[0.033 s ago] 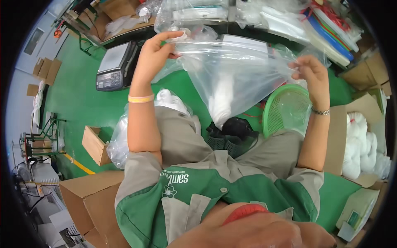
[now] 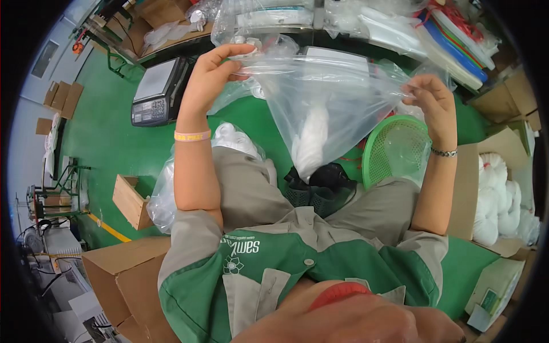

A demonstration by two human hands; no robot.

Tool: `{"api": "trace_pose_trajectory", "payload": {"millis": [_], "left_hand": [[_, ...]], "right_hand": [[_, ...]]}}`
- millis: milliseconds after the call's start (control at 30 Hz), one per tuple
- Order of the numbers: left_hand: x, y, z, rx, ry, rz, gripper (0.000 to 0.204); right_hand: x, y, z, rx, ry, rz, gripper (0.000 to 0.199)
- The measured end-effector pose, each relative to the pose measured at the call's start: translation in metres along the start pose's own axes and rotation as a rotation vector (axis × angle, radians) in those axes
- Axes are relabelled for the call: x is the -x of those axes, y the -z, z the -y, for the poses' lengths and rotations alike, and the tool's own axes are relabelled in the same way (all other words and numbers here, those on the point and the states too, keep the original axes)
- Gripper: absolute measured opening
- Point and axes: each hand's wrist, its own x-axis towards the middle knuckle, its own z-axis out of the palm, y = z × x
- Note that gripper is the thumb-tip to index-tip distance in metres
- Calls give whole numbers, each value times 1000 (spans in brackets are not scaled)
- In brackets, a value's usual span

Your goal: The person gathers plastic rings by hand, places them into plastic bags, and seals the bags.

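A large clear plastic bag [image 2: 349, 91] hangs stretched between my two hands. My left hand [image 2: 213, 67] pinches its upper left corner between thumb and fingers. Its upper right corner is gathered in the fingertips of my right hand [image 2: 430, 97]. Inside the bag a white bundle [image 2: 311, 140], soft and elongated, has slid down to the low pointed end. That end hangs just above a pair of dark shoes [image 2: 320, 186]. Right of the bag stands a green mesh basket [image 2: 373, 150] with clear plastic in it.
A digital scale [image 2: 155, 94] is on the green floor to the left. White rolled bundles [image 2: 234, 140] in plastic lie by my left leg. On the right, a cardboard box [image 2: 464, 194] holds white bundles. A wooden box [image 2: 128, 200] and an open carton [image 2: 128, 280] are at left.
The bag's upper edge has shifted slightly and its folds look different. Both hands keep their grip in nearly the same place.
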Motion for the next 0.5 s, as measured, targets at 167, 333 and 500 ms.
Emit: {"api": "trace_pose_trajectory", "payload": {"millis": [167,333,500], "left_hand": [[-4,-3,16,229,-14,178,23],[4,-48,8,-875,-432,160,33],[-3,-112,4,-495,-155,455,23]], "right_hand": [[9,-10,13,49,18,92,14],[10,-34,11,286,208,202,9],[5,-40,11,541,419,104,12]]}}
